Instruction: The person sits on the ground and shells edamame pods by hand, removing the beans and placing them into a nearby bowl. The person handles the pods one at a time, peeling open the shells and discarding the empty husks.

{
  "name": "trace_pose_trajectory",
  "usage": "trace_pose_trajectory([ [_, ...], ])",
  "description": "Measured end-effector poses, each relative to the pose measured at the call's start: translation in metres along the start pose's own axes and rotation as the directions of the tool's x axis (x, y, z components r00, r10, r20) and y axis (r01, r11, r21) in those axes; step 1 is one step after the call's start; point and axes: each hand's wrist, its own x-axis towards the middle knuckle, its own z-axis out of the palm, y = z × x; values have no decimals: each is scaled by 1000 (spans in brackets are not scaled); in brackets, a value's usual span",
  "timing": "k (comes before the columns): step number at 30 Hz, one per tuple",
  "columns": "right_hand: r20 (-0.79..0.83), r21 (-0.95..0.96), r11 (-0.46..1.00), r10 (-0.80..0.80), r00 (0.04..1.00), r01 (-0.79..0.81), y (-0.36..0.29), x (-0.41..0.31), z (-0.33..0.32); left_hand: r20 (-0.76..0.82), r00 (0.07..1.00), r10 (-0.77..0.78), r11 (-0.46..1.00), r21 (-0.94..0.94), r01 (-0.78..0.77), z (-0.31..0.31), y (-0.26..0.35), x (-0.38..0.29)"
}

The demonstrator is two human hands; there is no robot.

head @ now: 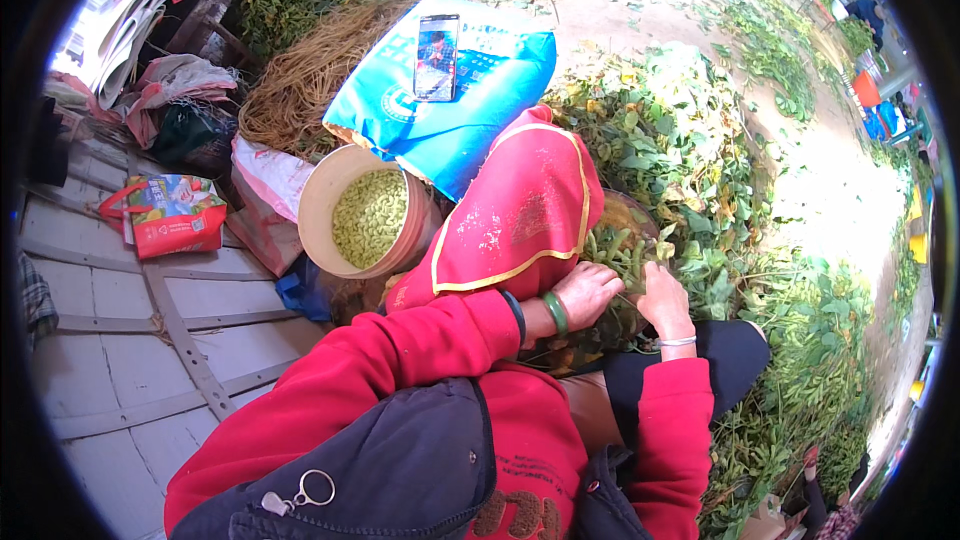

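Observation:
My left hand (586, 294), with a green bangle at the wrist, bends its fingers around part of a bean plant (616, 251) bearing green pods. Close on its right, my right hand (664, 302) is closed on a stalk of the same plant and wears a silver bracelet. The fingertips of both hands are partly hidden. A red cloth with yellow trim (517, 210) drapes over my knee, just beyond the left hand. Left of the knee stands a pale bucket (319, 229) partly filled with light green beans (370, 219).
A blue printed sack (450, 142) beyond my knee bears a phone (436, 60) with a lit screen. Heaped bean plants (660, 135) spread ahead and right. Dry straw (300, 82) lies behind the bucket; a red shopping bag (180, 232) stands left. Other people appear at the far right.

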Motion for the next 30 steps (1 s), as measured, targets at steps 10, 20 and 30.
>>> trace_pose_trajectory([
  [10, -44, 38, 997, 64, 997, -62, 20, -15, -38, -4, 999, -32, 994, -100, 32, -12, 4, 4],
  [20, -549, 331, 944, 202, 811, -11, 38, -39, -89, -139, 990, -21, 980, -200, -7, -14, 4, 8],
  [30, -646, 531, 824, 242, 724, 199, -28, -36, -53, 79, 864, -497, 347, -895, 281, -55, 27, 5],
])
